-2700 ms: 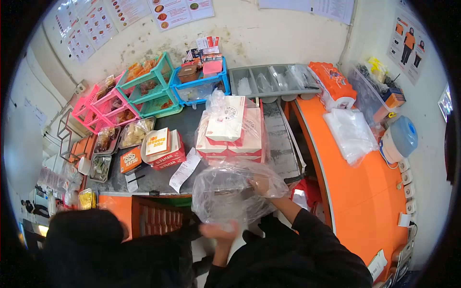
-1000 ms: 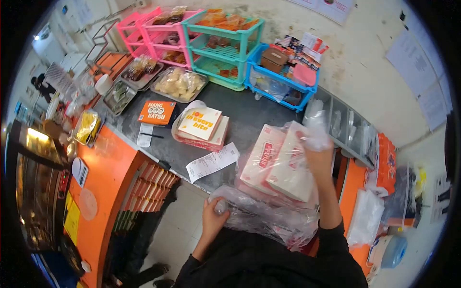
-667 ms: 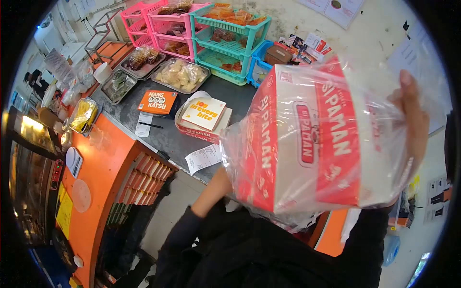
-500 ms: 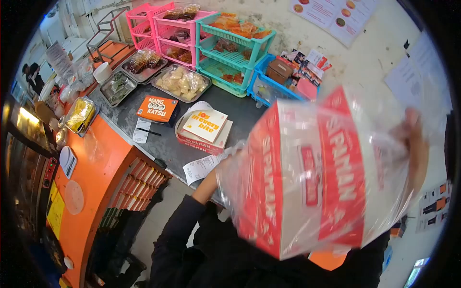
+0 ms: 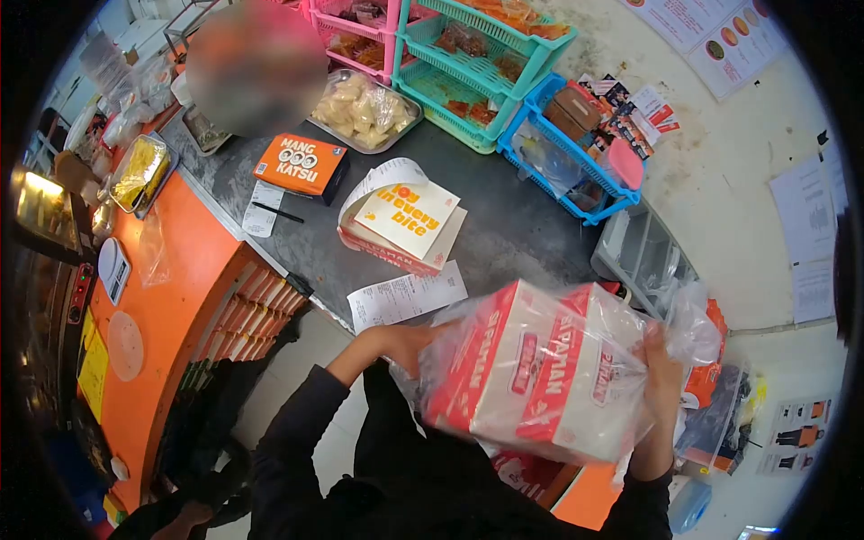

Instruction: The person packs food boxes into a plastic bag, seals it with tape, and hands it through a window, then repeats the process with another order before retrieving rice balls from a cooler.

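A: Where's the bundle, and what are the hands doing?

B: The red-and-white boxes (image 5: pixel 531 364) sit tilted inside a clear plastic bag (image 5: pixel 693 333), in front of the person's torso and over the near edge of the dark counter (image 5: pixel 522 238). Make that the clock's centre, twelve toward the top of the view. The right hand (image 5: pixel 661 378) grips the bag at three, just beside its bunched end. The left hand (image 5: pixel 405 346) touches it at nine; plastic covers the fingertips, so I can't tell how far they close.

A: What crowds it?

B: A printed receipt (image 5: pixel 409 297) at ten, near the left hand. Past it stands the "Joy in every bite" box (image 5: pixel 409 216), with curled paper around its back. At one, a grey divided tray (image 5: pixel 639 243), whose near end the bunched plastic overlaps. At three, an orange packet (image 5: pixel 711 360), partly hidden behind the bag.

A: And farther out?

B: A blue basket (image 5: pixel 573 155) at twelve, filled with small items. A teal rack (image 5: pixel 463 79) stands between eleven and twelve, and a metal tray (image 5: pixel 405 130) of pale pieces at eleven. The orange "Mang Katsu" box (image 5: pixel 301 166) is at ten, a pen (image 5: pixel 279 212) near it. An orange counter (image 5: pixel 180 306) spreads out at nine.
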